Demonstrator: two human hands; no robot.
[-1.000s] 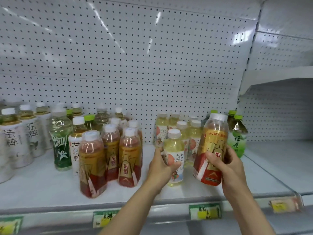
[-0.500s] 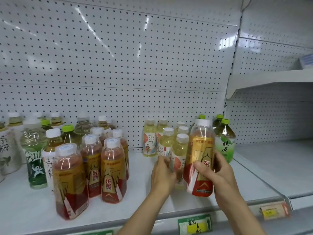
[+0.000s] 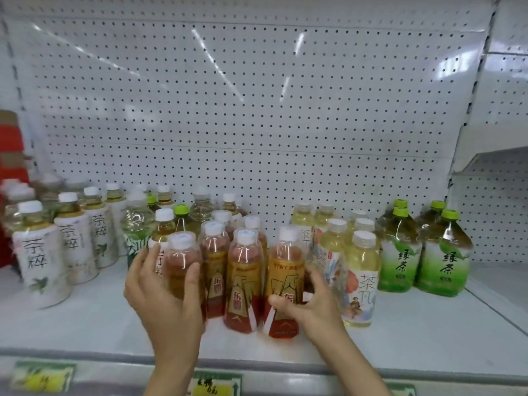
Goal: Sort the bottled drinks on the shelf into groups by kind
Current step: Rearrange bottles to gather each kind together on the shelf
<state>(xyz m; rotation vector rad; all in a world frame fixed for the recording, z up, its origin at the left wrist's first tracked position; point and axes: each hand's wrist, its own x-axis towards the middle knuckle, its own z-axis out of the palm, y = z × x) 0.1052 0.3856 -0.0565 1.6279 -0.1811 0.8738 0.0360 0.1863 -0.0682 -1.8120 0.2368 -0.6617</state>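
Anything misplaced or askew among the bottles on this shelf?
Yes: a clear green-patterned bottle and a green-capped dark tea bottle stand mixed among the white-labelled and red-and-gold bottles left of centre. Nothing is spilled or toppled.

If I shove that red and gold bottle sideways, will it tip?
Likely yes: the red and gold bottle is tall and narrow. It looks full, so probably heavy. The right hand gripping it low should steady it.

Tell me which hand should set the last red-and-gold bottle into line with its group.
Right. The right hand already grips that red-and-gold bottle at the group's right end. The left hand is busy, wrapped round the leftmost bottle of that group.
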